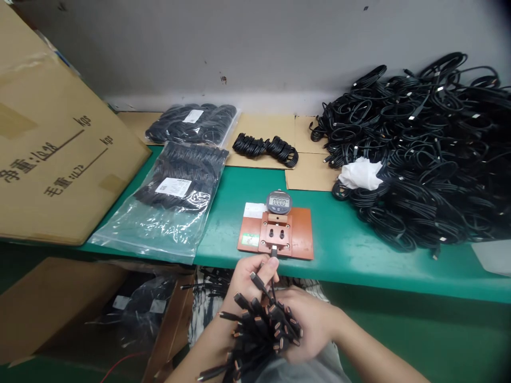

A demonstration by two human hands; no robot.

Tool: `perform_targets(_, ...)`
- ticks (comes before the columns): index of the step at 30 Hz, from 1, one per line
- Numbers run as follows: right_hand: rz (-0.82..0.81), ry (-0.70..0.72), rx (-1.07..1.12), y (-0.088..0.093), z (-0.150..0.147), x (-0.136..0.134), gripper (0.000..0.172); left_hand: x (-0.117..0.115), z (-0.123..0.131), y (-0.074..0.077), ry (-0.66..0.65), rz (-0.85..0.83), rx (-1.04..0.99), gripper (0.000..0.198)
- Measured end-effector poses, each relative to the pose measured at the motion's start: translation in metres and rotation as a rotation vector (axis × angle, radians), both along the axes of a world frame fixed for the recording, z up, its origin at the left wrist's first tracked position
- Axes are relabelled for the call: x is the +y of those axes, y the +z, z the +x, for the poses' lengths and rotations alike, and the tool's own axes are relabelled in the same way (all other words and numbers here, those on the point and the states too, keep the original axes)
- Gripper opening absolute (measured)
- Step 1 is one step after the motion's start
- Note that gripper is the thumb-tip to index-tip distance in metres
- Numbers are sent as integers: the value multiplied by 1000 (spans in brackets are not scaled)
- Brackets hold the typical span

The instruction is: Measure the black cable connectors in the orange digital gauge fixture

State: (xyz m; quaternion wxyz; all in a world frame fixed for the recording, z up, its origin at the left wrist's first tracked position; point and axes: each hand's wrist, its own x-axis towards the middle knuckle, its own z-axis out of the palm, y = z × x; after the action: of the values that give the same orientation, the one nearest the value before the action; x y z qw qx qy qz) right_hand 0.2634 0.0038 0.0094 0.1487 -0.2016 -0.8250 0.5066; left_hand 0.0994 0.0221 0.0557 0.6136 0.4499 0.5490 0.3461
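Note:
My left hand (251,274) pinches a black cable plug (274,251) between thumb and fingers, its tip at the front slot of a reddish-brown test fixture (276,234). How deep the plug sits cannot be made out. On top of the fixture, a round digital gauge (279,202) reads 0.000. My right hand (311,319) is closed round a thick bundle of black cables (267,330), whose many small metal-tipped plugs fan out below the fixture. Part of this bundle covers my left wrist and the right fingers.
A large pile of coiled black cables (415,149) fills the right, with a crumpled white cloth (361,174) on it. Tied cables (265,149) lie on cardboard at the back. Bagged cables (179,183) and a big carton (67,138) stand left. An open box (67,303) sits below.

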Motion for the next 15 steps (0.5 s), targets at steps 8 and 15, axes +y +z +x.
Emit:
perform_targets(8,-68,12,2,2,0,0,32,1,0,-2,14,-26,6,56)
perform_targets(15,-84,-3,0,2,0,0,35,2,1,-3,27,-41,-5,55)
